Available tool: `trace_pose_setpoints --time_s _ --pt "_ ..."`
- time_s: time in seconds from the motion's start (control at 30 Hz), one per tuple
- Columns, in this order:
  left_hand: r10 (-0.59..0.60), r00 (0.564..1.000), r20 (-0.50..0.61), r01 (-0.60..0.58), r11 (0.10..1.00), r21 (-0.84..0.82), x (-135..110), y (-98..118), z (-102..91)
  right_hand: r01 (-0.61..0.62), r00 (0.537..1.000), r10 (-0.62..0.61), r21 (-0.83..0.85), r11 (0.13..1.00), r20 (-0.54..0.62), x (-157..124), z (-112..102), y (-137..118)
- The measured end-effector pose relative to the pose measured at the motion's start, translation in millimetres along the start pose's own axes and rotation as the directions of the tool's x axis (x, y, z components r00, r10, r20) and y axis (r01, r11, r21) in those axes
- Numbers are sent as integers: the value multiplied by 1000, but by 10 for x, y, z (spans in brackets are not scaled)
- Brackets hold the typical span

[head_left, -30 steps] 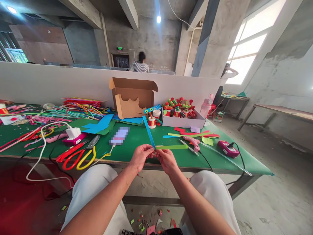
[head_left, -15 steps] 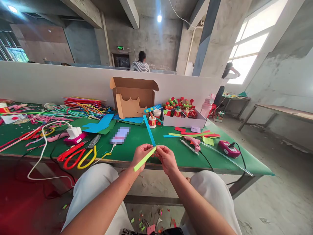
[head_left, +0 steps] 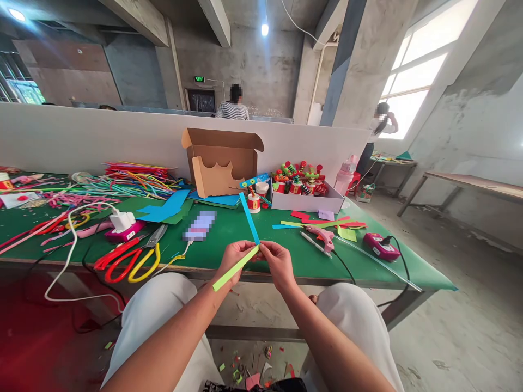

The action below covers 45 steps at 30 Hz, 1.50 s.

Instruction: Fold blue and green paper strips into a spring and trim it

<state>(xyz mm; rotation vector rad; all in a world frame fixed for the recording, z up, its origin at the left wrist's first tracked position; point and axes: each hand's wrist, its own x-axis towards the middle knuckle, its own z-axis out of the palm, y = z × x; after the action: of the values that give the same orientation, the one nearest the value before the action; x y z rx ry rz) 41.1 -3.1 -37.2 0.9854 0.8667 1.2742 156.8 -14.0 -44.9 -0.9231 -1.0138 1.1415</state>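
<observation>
My left hand (head_left: 231, 262) and my right hand (head_left: 280, 264) meet over the front edge of the green table, both closed in a pinch. Between their fingertips is the corner where a blue paper strip (head_left: 249, 219) and a yellow-green paper strip (head_left: 233, 270) come together. The blue one points up and away; the yellow-green one slants down to the left across my left hand. Whether the strips are joined is hidden by my fingers. Beyond them stands a paper-cup figure (head_left: 254, 203) with coiled arms.
Scissors with yellow and red handles (head_left: 144, 260) lie left, near a power strip (head_left: 126, 231). To the right are a pink glue gun (head_left: 321, 236), loose paper strips (head_left: 310, 222) and another power strip (head_left: 381, 246). A cardboard box (head_left: 223, 158) and a white box of figures (head_left: 304, 203) stand behind.
The free end of the yellow-green strip has swung slightly down and left. Both hands keep their pinch in nearly the same place. A person by the window has changed pose.
</observation>
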Motion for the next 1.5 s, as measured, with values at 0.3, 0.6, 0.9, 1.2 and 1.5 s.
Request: trace_pose_setpoints --time_s 0.3,0.6,0.9,1.2,1.5 --pt "21 995 101 -16 998 -56 -80 98 103 89 991 -87 17 996 -97 1 9 -15" --pt "83 995 -49 -83 997 -7 2 9 53 31 999 -30 38 999 -20 0 7 8" --pt "128 992 -19 -120 965 235 42 35 -23 -40 998 38 32 999 50 28 -38 -64" --pt "162 987 -11 -154 956 250 75 -51 -22 -15 999 15 16 1000 -38 14 -15 -54" --pt "187 982 2 -178 935 308 110 -29 -81 -101 995 100 76 992 9 24 -36 -72"
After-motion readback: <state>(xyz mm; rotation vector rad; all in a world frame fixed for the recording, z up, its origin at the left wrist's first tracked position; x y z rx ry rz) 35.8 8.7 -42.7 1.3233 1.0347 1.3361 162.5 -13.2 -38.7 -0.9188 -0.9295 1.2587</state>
